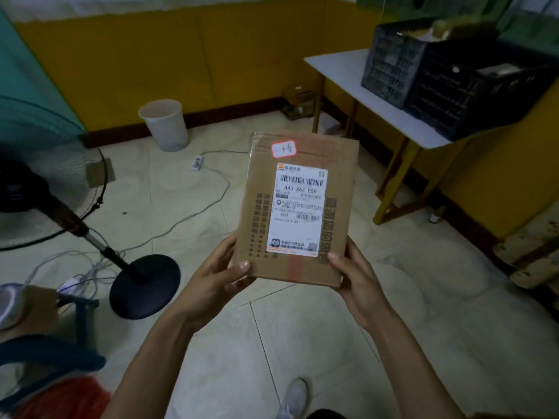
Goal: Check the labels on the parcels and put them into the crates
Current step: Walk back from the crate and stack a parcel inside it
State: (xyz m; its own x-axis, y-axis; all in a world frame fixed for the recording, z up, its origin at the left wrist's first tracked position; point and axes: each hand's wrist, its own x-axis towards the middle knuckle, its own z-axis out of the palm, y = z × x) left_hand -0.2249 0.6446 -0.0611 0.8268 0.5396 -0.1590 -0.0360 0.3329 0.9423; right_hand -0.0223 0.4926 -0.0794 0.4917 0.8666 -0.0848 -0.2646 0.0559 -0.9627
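A flat brown cardboard parcel is held up in front of me above the floor, its face towards the camera. A white shipping label with barcodes sits in its middle, and a small red-edged sticker lies near its top edge. My left hand grips the parcel's lower left corner, thumb on the front. My right hand grips the lower right corner the same way. Two dark plastic crates stand side by side on a white table at the upper right.
A standing fan with a round black base occupies the left, with cables trailing over the tiled floor. A white bin stands by the yellow wall. Another cardboard box and blue and red items lie at the lower left. My shoe shows below.
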